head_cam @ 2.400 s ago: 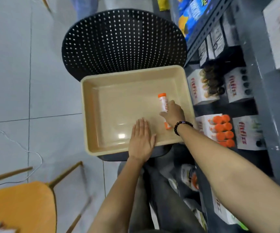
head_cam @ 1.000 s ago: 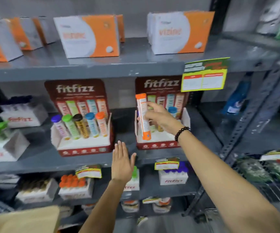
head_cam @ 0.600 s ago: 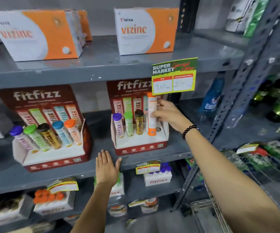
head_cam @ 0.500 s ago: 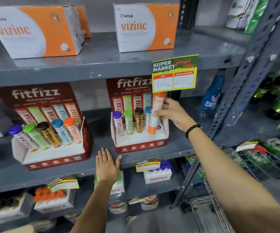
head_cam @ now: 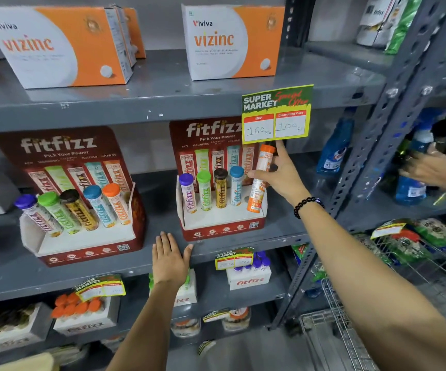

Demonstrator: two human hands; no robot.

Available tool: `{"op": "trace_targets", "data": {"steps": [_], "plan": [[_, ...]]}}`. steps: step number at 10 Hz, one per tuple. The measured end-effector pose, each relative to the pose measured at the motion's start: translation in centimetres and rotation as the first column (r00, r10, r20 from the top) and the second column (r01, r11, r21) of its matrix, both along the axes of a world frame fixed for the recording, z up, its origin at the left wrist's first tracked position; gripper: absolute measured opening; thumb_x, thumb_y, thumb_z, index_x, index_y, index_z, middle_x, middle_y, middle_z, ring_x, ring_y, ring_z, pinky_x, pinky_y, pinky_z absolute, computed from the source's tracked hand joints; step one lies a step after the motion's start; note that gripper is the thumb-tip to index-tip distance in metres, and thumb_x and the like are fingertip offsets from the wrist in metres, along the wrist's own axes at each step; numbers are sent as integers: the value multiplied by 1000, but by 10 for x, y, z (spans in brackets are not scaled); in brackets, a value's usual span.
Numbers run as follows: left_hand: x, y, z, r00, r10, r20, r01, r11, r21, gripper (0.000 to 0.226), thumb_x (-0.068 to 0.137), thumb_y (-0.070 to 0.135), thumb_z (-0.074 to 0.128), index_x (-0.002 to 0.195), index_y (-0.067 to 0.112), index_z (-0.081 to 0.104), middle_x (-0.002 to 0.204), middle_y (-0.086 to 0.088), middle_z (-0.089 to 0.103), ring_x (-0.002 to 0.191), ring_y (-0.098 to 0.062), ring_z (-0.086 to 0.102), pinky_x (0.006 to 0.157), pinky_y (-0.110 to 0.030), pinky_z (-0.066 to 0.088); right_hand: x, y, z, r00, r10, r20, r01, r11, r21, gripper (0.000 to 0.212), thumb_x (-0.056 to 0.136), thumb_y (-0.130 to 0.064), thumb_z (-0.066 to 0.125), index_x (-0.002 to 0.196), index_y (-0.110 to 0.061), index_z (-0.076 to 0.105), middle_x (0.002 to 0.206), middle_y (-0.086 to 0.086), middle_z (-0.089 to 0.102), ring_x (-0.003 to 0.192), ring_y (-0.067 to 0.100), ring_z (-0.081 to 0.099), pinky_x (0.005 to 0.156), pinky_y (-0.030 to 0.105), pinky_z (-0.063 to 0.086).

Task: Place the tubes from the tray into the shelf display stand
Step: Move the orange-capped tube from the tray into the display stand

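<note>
My right hand [head_cam: 283,178] grips an orange-capped tube [head_cam: 260,180], tilted, with its lower end at the rightmost slot of the red fitfizz display stand [head_cam: 222,226] on the middle shelf. Left of it in that stand are purple, green, brown and blue capped tubes [head_cam: 211,191], all upright. My left hand [head_cam: 169,259] lies flat, fingers apart, on the grey shelf edge [head_cam: 136,263] just below and left of the stand. A corner of the beige tray [head_cam: 26,362] shows at the bottom left.
A second fitfizz stand [head_cam: 82,210], full of tubes, sits to the left. A green-yellow price card [head_cam: 276,113] hangs just above my right hand. Vizinc boxes [head_cam: 230,41] fill the top shelf. Another person's hand [head_cam: 430,167] reaches among bottles on the right. A wire basket [head_cam: 334,338] stands low right.
I lifted the orange tube from the tray to the shelf and brought it rightward from the stand's left side to its rightmost slot. My left hand went from the tray to the shelf edge.
</note>
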State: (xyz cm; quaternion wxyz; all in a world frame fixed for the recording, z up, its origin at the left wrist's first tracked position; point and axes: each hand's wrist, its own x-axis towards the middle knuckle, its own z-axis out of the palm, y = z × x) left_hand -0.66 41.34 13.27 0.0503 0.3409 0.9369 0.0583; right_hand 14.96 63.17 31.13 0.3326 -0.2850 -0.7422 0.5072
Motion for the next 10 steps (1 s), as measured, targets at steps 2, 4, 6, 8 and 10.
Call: {"op": "trace_targets", "data": {"steps": [2, 4, 6, 8, 10], "plan": [[0, 0, 1, 1000, -5, 12, 5, 1000, -12, 74, 96, 54, 8, 148, 4, -2, 157, -15, -4, 143, -27, -6, 117, -36, -2, 0, 0, 2, 992, -111, 56, 100, 980, 172, 56, 78, -17, 73, 128, -24, 48, 113, -3, 61, 104, 14, 58, 93, 43, 52], [0, 0, 1, 1000, 1, 11, 0, 1000, -23, 74, 94, 55, 6, 148, 5, -4, 157, -14, -5, 143, -27, -7, 116, -36, -3, -3, 2, 1, 984, -173, 35, 162, 967, 198, 35, 87, -22, 62, 122, -22, 60, 113, 4, 66, 100, 19, 63, 87, 47, 56], [0, 0, 1, 1000, -2, 13, 2, 1000, -16, 74, 95, 54, 7, 148, 4, -3, 157, -14, -4, 143, -27, -6, 117, -36, -2, -10, 1, 1, 969, -245, 19, 231, 935, 268, 28, 81, -17, 69, 109, -18, 65, 106, 6, 69, 92, 17, 64, 89, 40, 55], [0, 0, 1, 1000, 2, 6, -2, 1000, 0, 73, 95, 54, 9, 149, 5, -2, 157, -14, -3, 143, -27, -5, 116, -35, -3, -17, 0, -2, 976, -216, 31, 197, 934, 298, 23, 82, -10, 66, 101, -16, 55, 106, 8, 66, 94, 25, 64, 87, 41, 54], [0, 1, 0, 1000, 7, 3, -7, 1000, -7, 74, 95, 55, 8, 149, 6, -2, 157, -13, -3, 143, -26, -6, 115, -35, -3, -19, 0, -12, 980, -177, 93, 136, 929, 343, 25, 83, -2, 61, 105, -13, 54, 109, 9, 64, 96, 21, 60, 85, 34, 52]]}}
